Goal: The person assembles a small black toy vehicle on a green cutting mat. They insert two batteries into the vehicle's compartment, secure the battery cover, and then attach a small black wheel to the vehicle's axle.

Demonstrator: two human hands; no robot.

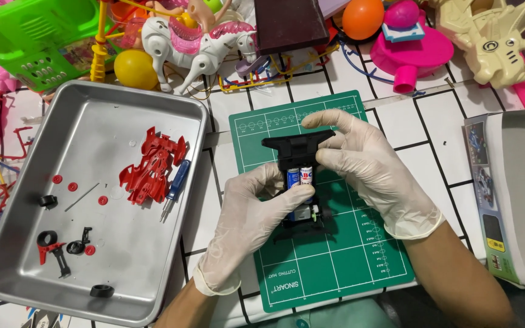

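White-tiled tabletop bears a green cutting mat (335,267); over it the left hand (247,225) and right hand (369,167) pinch a black toy-car chassis (299,149) steady, batteries (299,177) upward. Left, a metal tray (92,115) corrals the red body shell (152,165).

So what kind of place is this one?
Probably a toy repair or hobby bench: a green cutting mat under the gloved hands, a metal tray holding red toy-car parts, and plastic toys piled along the back.
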